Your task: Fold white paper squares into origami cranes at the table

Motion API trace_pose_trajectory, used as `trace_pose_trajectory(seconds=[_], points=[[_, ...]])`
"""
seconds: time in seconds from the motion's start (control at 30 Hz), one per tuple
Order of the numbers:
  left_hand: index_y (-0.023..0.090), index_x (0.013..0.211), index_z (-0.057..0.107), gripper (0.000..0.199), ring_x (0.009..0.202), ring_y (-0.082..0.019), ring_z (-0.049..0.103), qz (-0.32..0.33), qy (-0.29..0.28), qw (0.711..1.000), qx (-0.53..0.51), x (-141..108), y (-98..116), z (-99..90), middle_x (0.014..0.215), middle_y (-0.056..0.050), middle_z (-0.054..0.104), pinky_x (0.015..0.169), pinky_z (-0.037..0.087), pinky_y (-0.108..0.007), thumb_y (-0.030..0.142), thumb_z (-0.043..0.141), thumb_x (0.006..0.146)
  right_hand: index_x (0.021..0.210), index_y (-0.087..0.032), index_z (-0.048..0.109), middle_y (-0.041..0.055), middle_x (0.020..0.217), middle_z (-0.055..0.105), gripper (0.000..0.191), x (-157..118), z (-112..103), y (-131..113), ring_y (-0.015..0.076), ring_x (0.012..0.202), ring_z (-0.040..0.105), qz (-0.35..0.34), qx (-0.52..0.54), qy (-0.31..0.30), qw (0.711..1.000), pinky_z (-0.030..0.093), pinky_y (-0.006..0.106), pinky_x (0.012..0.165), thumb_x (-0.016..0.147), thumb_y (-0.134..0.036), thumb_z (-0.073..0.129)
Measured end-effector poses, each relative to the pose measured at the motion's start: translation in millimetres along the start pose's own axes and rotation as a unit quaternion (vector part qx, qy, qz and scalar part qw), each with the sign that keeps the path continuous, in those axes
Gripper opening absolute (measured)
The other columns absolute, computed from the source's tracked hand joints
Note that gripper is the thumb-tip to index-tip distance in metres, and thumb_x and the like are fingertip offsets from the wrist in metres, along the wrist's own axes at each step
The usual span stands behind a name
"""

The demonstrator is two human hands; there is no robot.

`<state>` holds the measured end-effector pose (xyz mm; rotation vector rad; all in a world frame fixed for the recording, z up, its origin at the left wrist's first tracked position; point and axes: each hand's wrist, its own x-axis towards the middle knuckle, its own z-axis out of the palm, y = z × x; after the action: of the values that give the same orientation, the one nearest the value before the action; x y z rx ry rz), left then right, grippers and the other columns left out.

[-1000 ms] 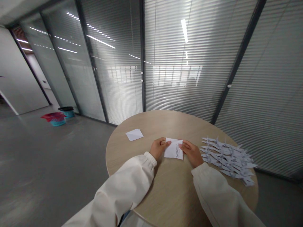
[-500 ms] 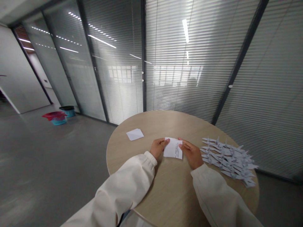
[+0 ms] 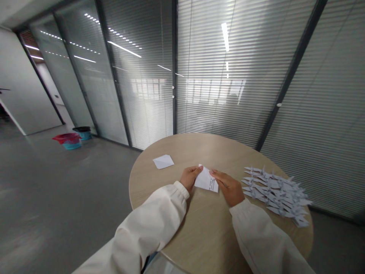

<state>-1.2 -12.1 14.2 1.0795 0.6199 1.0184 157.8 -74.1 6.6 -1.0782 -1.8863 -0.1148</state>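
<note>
Checking the left hand (image 3: pixel 189 178): what is it doing?

It is resting on the round wooden bench (image 3: pixel 199 236), with its fingers (image 3: pixel 196 169) curving against the upper left edge of the printed paper sheet (image 3: pixel 205 179). The view is not showing whether they are gripping the sheet or only touching it.

And the right hand (image 3: pixel 229 187): what state are its fingers (image 3: pixel 217 174) in?

They are extending loosely, neither clenching nor grasping, with their tips reaching the sheet's upper right edge.

Where is the sheet lying?

It is lying flat on the bench between the two hands, turned at a slant, with its lines of small print facing up.

What is lying around the sheet?

A folded white paper square (image 3: pixel 163 161) is sitting beyond it and to the left, well apart from both hands. A dense group of white paper cranes (image 3: pixel 275 192) is spreading out to the right of it, just past the right hand. White sleeves (image 3: pixel 151 228) are covering both forearms on the near side of it.
</note>
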Motion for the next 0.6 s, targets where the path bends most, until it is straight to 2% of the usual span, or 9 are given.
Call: trace_pose_trajectory(seconds=[0.23,0.6], points=[[0.008,0.062,0.061,0.038,0.048,-0.012,0.055,-0.003,0.004,1.000,0.009,0.5,0.2,-2.7,0.056,-0.007,0.062,0.050,0.040,-0.023,0.045,0.062,0.062,0.108,-0.023,0.055,0.0029,0.120,0.049,0.033,3.9,-2.5,-4.2,0.0160,0.111,0.044,-0.084,-0.075,-0.003,0.994,0.040,0.034,0.094,0.084,-0.013,0.037],[0.007,0.064,0.062,0.034,0.045,-0.011,0.053,-0.009,-0.002,1.000,0.005,-2.3,5.3,-0.6,0.054,-0.006,0.061,0.046,0.037,-0.021,0.041,0.063,0.062,0.113,-0.018,0.051,0.0061,0.116,0.054,0.035,2.5,-1.5,-0.9,0.0166,0.113,0.042,-0.159,-0.136,-0.038,0.977,0.040,0.036,0.094,0.083,-0.010,0.035]])
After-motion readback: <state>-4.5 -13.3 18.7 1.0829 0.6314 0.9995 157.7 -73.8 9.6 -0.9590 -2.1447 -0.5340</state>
